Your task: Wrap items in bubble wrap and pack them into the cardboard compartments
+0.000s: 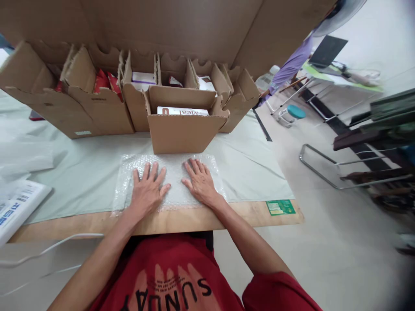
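A clear sheet of bubble wrap (177, 181) lies flat near the front edge of the table. My left hand (148, 190) rests on its left part, palm down, with fingers spread. On the right part of the sheet lies my right hand (200, 181), also flat with its fingers apart. Just behind the wrap stands a small open cardboard box (183, 134). A white carton (182, 111) with the printed letters "Meal" pokes up inside that box.
Behind stands a row of open cardboard bins (100, 114) holding red packets (102, 82) and boxes. A white printed package (21, 205) and plastic sheeting (22, 142) lie at left. At right are a person's purple sleeve (293, 60), a teal stool (295, 112) and a metal-framed rack (324, 170).
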Motion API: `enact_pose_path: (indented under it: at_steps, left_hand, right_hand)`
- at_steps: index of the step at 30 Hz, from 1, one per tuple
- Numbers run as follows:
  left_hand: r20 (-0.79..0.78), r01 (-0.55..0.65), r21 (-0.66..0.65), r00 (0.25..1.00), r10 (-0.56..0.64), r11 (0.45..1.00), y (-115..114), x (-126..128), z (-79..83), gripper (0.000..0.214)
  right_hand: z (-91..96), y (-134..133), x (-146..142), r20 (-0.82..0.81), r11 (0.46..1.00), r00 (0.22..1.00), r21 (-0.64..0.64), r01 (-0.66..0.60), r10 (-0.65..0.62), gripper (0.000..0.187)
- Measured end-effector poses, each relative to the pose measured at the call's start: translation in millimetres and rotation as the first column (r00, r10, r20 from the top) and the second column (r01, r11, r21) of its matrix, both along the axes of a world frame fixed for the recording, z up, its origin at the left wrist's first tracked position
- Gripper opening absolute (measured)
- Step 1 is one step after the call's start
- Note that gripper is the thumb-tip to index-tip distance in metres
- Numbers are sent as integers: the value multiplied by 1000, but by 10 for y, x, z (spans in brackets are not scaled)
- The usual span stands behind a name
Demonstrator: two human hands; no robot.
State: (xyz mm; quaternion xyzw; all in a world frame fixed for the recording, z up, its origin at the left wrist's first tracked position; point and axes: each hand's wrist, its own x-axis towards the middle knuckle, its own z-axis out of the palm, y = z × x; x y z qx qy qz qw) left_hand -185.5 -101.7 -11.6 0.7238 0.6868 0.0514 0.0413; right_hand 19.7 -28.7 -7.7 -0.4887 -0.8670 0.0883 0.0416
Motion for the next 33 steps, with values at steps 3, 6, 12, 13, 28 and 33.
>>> enact_pose_path:
  at_steps: [3,6,12,13,28,33]
  left_hand:
    - [-32,-97,20,995,97,995,-112,-180,2,59]
    - [-48,-211,56,976,214,976,-212,-330,10,62]
    - [-6,-210,71,978,210,975,-416,-522,43,62]
    - [9,-159,71,987,159,985,-446,-506,50,63]
    - [76,265,-10,962,-263,964,-583,-300,161,75]
    - [201,67,111,976,-89,992,-678,-647,220,38]
  right_hand:
    - [-87,-106,226,21,995,995,38,93,-94,65]
    - [-125,-222,463,11,980,984,88,178,-180,63]
    - [13,-474,1071,-99,953,952,66,296,-289,47]
    - [51,-516,1153,-129,951,947,51,303,-295,45]
    - [457,-758,939,-623,742,454,-654,143,-637,32]
    - [507,-795,1090,-585,597,223,-802,-19,-780,38]
